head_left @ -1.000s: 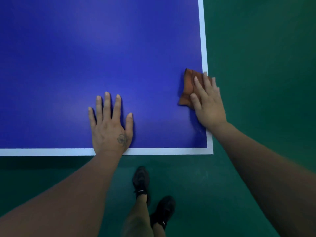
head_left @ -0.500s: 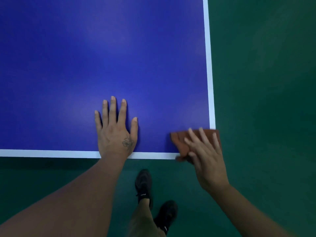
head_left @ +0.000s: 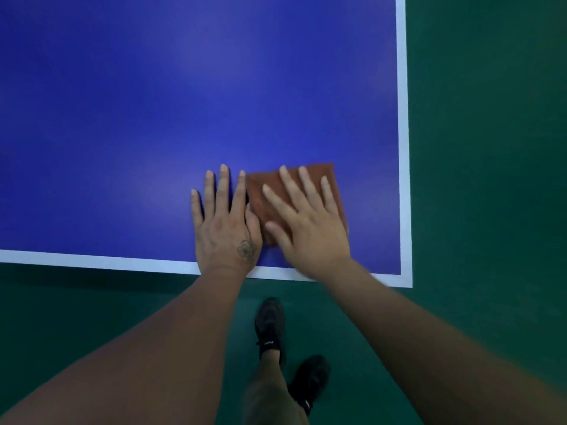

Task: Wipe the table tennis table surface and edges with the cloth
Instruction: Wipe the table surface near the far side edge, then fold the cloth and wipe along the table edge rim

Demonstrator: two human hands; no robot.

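Note:
The blue table tennis table [head_left: 184,102] fills the upper view, with a white border line along its near edge and right edge. A folded brown cloth [head_left: 319,174] lies flat on the blue surface near the table's near right corner. My right hand [head_left: 306,228] presses down on the cloth with straight, spread fingers. My left hand [head_left: 225,228] rests flat on the bare table right beside the cloth, its fingers straight and its index finger against the cloth's left edge.
Green floor [head_left: 491,179] lies to the right of the table and below its near edge. My legs and two black shoes [head_left: 270,320] stand on the floor just in front of the table's near edge.
My right hand slid the cloth down the right edge to the near corner, then left and onto the surface beside my left hand. The left hand stayed planted.

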